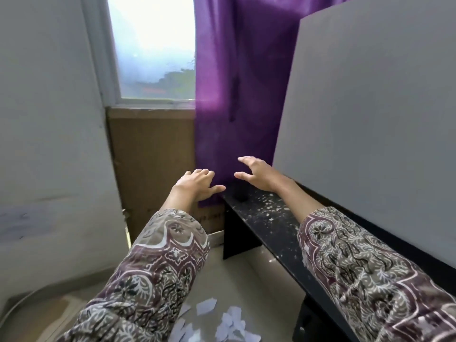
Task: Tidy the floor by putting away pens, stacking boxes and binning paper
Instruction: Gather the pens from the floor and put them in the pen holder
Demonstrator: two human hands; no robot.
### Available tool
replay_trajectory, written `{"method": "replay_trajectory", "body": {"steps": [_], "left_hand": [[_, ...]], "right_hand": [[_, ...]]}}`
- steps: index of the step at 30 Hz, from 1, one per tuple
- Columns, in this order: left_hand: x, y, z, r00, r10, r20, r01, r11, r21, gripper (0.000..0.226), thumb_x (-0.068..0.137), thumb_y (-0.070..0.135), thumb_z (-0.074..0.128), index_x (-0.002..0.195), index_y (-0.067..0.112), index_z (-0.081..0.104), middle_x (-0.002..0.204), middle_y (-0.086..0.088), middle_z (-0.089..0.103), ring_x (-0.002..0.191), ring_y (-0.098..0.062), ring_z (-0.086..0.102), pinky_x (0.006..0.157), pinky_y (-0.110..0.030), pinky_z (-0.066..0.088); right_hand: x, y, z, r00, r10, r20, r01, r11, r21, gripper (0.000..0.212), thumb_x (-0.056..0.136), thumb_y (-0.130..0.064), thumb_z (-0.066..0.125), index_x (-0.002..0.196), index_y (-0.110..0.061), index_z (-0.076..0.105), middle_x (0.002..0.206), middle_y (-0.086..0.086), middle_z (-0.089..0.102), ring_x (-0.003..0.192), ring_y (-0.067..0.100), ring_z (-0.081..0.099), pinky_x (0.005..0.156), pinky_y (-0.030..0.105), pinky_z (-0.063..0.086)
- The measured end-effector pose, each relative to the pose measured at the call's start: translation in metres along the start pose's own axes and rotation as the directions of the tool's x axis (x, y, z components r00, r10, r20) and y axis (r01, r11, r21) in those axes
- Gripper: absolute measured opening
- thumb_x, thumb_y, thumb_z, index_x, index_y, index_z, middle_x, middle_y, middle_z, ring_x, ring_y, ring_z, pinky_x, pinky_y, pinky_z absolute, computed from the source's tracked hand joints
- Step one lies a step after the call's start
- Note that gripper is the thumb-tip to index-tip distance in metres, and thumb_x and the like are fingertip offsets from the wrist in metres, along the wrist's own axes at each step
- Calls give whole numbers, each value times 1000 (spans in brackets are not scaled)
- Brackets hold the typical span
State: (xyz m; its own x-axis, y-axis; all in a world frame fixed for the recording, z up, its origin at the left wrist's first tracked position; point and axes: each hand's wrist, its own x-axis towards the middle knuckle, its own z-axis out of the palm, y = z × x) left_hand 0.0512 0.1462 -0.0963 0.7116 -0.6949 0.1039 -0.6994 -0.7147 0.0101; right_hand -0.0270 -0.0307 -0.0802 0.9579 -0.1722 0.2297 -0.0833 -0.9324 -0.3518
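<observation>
**Both hands out, paper on the floor**

Head view. Pale walls around a window, purple curtain hanging to its right, brown cardboard under the sill. Right of that, a large grey board leaning over a dark speckled tabletop. Small dark object at the tabletop's far end, too blurred to name.

Left hand stretched forward, fingers straight and spread, holding nothing, in front of the curtain's lower edge. Right hand alongside, near but apart, fingers loosely extended, also holding nothing, above the tabletop's far end. Patterned sleeves on both arms.

Torn white paper scattered on the tiled floor, low in view between the arms, just beside the tabletop's leg. Pens and boxes not seen.
</observation>
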Motion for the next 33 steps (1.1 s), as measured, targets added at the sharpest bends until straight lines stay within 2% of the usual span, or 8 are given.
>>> {"method": "replay_trajectory", "body": {"steps": [5, 13, 19, 24, 29, 33], "left_hand": [[-45, -31, 36, 992, -104, 67, 103, 994, 22, 68, 92, 58, 33, 140, 10, 33, 151, -7, 32, 142, -21, 23, 112, -42, 23], [-149, -90, 89, 958, -233, 167, 229, 973, 40, 69, 93, 57, 32, 142, 8, 30, 150, -10, 32, 141, -23, 26, 111, -42, 25], [-244, -136, 119, 916, -306, 259, 307, 951, 38, 67, 94, 55, 30, 144, 9, 27, 152, -9, 30, 140, -24, 28, 111, -42, 26], [-328, -171, 154, 867, -371, 331, 379, 924, 44, 64, 95, 53, 30, 141, 7, 31, 150, -10, 33, 138, -24, 30, 109, -42, 26], [-400, -195, 194, 822, -395, 409, 426, 905, 18, 62, 95, 54, 30, 139, 10, 34, 145, -10, 39, 132, -24, 39, 107, -42, 33], [-438, -209, 224, 768, -431, 474, 491, 871, -3, 60, 95, 52, 33, 138, 10, 35, 148, -8, 37, 135, -23, 37, 109, -43, 32]], "right_hand": [[-9, -29, 52, 988, -143, 67, 139, 988, 61, 61, 94, -38, 50, 146, -18, 26, 153, -1, 29, 141, 17, 27, 113, 41, 30], [-41, -97, 139, 951, -268, 156, 249, 959, 135, 58, 94, -33, 52, 145, -18, 30, 150, 0, 34, 138, 18, 31, 111, 41, 33], [-81, -155, 202, 923, -297, 245, 260, 950, 172, 56, 93, -33, 53, 143, -17, 34, 147, 2, 38, 134, 20, 36, 109, 41, 35], [-123, -196, 258, 888, -347, 302, 289, 932, 220, 54, 93, -32, 53, 141, -17, 36, 146, 3, 39, 133, 22, 38, 106, 38, 35], [-155, -229, 316, 840, -376, 391, 312, 924, 219, 53, 93, -31, 53, 141, -15, 36, 147, 6, 39, 132, 22, 39, 104, 35, 36], [-168, -247, 360, 794, -395, 461, 327, 918, 223, 52, 94, -32, 52, 141, -16, 37, 147, 7, 38, 133, 24, 38, 104, 38, 36]]}}
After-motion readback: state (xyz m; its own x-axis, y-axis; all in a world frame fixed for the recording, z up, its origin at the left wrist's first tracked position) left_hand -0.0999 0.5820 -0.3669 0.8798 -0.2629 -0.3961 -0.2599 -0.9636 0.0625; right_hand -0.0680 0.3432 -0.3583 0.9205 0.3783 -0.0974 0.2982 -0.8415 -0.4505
